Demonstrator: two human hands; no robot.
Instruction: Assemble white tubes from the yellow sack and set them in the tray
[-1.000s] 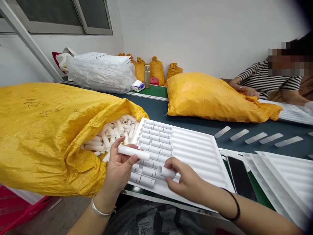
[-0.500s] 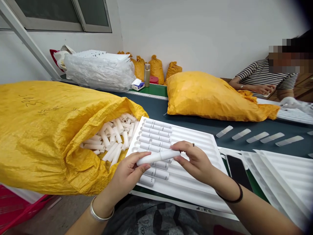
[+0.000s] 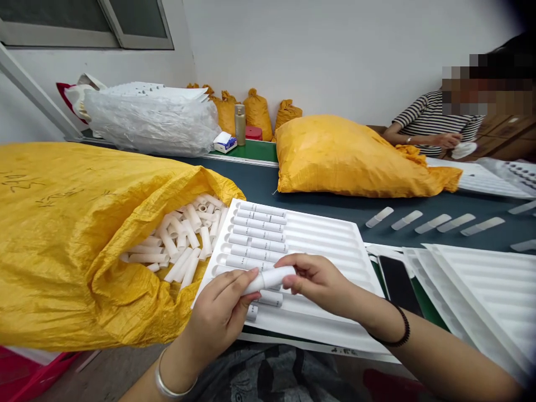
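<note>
A white two-part tube [image 3: 271, 280] is held between my hands, tilted slightly up to the right, with a seam near its middle. My left hand [image 3: 224, 304] is closed around its left end. On the right end, the fingers and thumb of my right hand [image 3: 324, 286] are pinched. Just below lies a white grooved tray [image 3: 335, 237], its left part carrying several white tubes [image 3: 260, 228] with small printed marks. To the left, loose white tubes [image 3: 184, 237] show in the mouth of an open yellow sack [image 3: 84, 240].
Right of the tray are a black phone [image 3: 400, 285] and stacked white trays [image 3: 481, 285]. Several tubes [image 3: 433, 223] lie on the dark belt [image 3: 335, 206] behind. A full orange sack [image 3: 347, 159] stands beyond, near a person in a striped shirt [image 3: 427, 123].
Both hands are slightly lower in the view with the tube. My right hand's fingers have come further around its end. The camera view has shifted a little, and the person opposite has moved their hands.
</note>
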